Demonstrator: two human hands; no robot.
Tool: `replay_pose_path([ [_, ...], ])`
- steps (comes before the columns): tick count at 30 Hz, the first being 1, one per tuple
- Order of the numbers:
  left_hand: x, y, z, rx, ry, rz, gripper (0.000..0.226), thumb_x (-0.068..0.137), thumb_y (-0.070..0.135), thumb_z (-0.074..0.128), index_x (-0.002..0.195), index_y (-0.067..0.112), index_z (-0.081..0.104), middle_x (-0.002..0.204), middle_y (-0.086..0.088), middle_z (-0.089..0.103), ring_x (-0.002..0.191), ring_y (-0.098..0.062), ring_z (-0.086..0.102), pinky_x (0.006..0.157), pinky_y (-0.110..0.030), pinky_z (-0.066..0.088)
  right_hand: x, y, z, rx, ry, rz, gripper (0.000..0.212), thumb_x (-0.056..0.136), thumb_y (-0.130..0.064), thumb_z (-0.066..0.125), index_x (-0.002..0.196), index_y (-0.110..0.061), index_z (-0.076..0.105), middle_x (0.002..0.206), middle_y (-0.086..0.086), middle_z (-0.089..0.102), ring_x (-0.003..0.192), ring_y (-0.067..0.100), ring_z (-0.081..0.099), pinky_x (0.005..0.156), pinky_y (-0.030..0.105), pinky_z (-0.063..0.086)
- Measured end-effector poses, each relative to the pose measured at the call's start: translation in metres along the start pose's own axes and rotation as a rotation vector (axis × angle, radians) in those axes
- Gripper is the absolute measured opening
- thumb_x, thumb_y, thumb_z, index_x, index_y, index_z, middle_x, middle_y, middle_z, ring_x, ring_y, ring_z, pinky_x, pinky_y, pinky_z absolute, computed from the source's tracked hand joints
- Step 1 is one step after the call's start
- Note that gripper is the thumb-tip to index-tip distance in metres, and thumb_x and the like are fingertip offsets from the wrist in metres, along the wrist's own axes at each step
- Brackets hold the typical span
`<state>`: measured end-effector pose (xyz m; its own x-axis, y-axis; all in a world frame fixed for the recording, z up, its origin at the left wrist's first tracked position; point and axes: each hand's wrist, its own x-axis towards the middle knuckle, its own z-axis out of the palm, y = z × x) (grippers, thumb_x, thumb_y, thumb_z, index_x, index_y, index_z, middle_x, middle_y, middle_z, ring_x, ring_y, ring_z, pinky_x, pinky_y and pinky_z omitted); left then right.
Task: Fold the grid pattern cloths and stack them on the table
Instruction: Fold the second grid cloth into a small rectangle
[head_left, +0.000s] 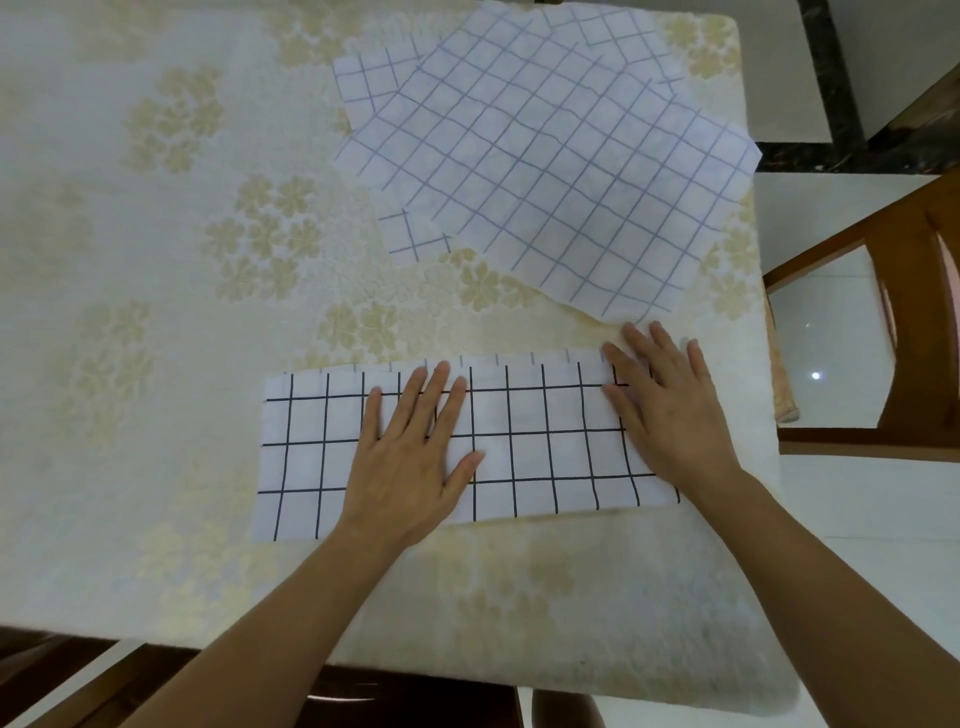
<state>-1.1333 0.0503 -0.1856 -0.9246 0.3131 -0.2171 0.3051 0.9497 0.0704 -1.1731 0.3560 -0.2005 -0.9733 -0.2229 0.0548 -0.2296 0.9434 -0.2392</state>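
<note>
A white cloth with a black grid (540, 447) lies folded into a long strip near the table's front edge. My left hand (415, 457) presses flat on its middle, fingers straight. My right hand (670, 410) lies flat on its right end, fingers spread. Behind them, at the back right of the table, a pile of unfolded grid cloths (550, 156) with paler grey-blue lines lies spread out and overlapping at angles. Its near corner almost reaches my right fingertips.
The table (156, 260) wears a cream cover with a pale yellow flower print. A wooden chair (883, 249) stands at the right edge, another chair back (363, 696) shows below the front edge. White floor tiles lie to the right.
</note>
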Motion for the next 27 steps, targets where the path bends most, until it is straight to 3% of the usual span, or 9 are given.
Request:
replay_pose_path([
  [3,0.003,-0.001,0.000,0.002,0.003,-0.017,0.072,0.101,0.062,0.014,0.159,0.020,0.003,0.167,-0.002,-0.003,0.153,-0.020,-0.003,0.120,-0.057,0.014,0.007,0.003,0.001,-0.024,0.015,-0.087,0.051,0.105,-0.041,0.039,0.144,-0.011,0.050,0.157,0.009,0.037,0.150,0.027,0.024,0.123,0.051,0.016],
  [9,0.006,0.000,0.001,0.010,0.015,-0.051,0.073,0.100,0.062,0.015,0.159,0.019,0.004,0.167,-0.003,-0.001,0.153,-0.022,0.000,0.119,-0.058,0.015,-0.001,-0.017,-0.006,-0.040,-0.037,-0.085,0.066,0.106,-0.050,0.026,0.153,-0.005,0.032,0.163,0.012,0.024,0.153,0.028,0.016,0.122,0.051,0.019],
  [16,0.009,0.000,0.003,-0.007,0.033,-0.078,0.073,0.100,0.062,0.015,0.159,0.021,0.005,0.167,-0.002,0.000,0.153,-0.023,0.001,0.119,-0.057,0.015,-0.018,-0.032,0.002,-0.083,-0.203,0.002,0.077,0.101,-0.064,0.015,0.160,-0.017,0.000,0.167,0.003,-0.007,0.154,0.021,-0.008,0.125,0.047,0.011],
  [27,0.013,-0.012,0.001,-0.038,0.064,-0.093,0.071,0.100,0.060,0.023,0.159,0.025,0.006,0.167,-0.001,0.000,0.153,-0.021,0.000,0.120,-0.058,0.012,0.000,-0.025,0.000,-0.108,-0.199,-0.023,0.078,0.100,-0.064,0.022,0.160,-0.016,0.004,0.168,0.005,-0.002,0.154,0.023,-0.005,0.123,0.051,0.015],
])
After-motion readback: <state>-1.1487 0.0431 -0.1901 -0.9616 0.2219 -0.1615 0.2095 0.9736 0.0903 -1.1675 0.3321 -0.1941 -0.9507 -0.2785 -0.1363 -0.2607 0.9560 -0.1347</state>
